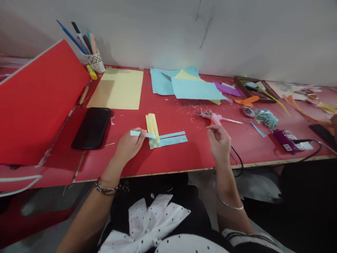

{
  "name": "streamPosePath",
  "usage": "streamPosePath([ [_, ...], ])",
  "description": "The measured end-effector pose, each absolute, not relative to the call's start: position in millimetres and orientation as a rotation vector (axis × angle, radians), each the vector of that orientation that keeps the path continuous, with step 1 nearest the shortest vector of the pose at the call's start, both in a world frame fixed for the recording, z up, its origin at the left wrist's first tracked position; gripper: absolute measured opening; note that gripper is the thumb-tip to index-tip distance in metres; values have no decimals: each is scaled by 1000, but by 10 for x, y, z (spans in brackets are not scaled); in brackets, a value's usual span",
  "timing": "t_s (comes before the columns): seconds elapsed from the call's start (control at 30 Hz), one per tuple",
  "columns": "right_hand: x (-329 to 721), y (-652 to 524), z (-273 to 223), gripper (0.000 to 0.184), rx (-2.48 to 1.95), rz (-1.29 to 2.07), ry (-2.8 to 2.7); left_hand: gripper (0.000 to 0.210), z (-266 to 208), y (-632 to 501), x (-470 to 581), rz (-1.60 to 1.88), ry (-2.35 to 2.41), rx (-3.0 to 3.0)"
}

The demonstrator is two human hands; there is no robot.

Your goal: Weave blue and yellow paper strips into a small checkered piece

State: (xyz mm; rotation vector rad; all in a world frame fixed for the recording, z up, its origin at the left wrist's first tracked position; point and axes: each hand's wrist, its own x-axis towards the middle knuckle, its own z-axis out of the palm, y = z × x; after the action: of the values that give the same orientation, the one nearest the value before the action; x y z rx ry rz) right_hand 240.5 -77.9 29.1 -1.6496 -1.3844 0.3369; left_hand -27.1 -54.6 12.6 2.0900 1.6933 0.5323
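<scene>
My left hand [131,142] pinches a light blue paper strip [135,133] between thumb and finger. The strip's right end lies over the woven paper piece [154,143], a small checkered patch on the red table. Yellow paper strips [152,125] run from that patch toward the wall, and blue paper strips [173,138] stretch to the right. My right hand [219,142] hovers over the table with its fingers curled and the fingertips together; whether anything small is between them cannot be made out. Just beyond it lies a pink glue gun [216,117] with a clear glue stick in its back.
A black phone [91,128] lies left of my left hand, beside a leaning red board [42,105]. Farther back are a pen cup [96,62], a yellow sheet [118,89] and blue sheets [197,88]. On the right sit a purple power socket [286,140] and a brown tray [237,84].
</scene>
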Motion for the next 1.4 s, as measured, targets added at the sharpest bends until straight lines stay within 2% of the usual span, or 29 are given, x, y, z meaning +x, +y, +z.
streamPosePath([
  [0.07, 2592, -738, 223, 18, -1881, -62, -1358, 40, 131, -544, -270, 497, 1734, 2092],
  [0.13, 2757, -697, 146, 29, -2068, -218, -1365, 39, 132, -540, -269, 495, 1731, 2104],
  [0.43, 2913, -447, -28, 27, -2212, -165, -1497, 41, 127, -543, -252, 318, 1885, 2204],
  [0.7, 2763, -550, 40, 27, -2134, -77, -1533, 43, 155, -556, -260, 343, 1916, 2137],
  [0.87, 2456, -752, 16, 37, -1983, 184, -1662, 50, 164, -542, -297, 465, 1808, 1894],
  [1.03, 2130, -835, -19, 55, -1939, 113, -1714, 49, 141, -536, -329, 580, 1764, 1840],
  [1.4, 1920, -891, 1, 43, -2000, 54, -1869, 46, 130, -526, -347, 610, 1725, 1840],
])
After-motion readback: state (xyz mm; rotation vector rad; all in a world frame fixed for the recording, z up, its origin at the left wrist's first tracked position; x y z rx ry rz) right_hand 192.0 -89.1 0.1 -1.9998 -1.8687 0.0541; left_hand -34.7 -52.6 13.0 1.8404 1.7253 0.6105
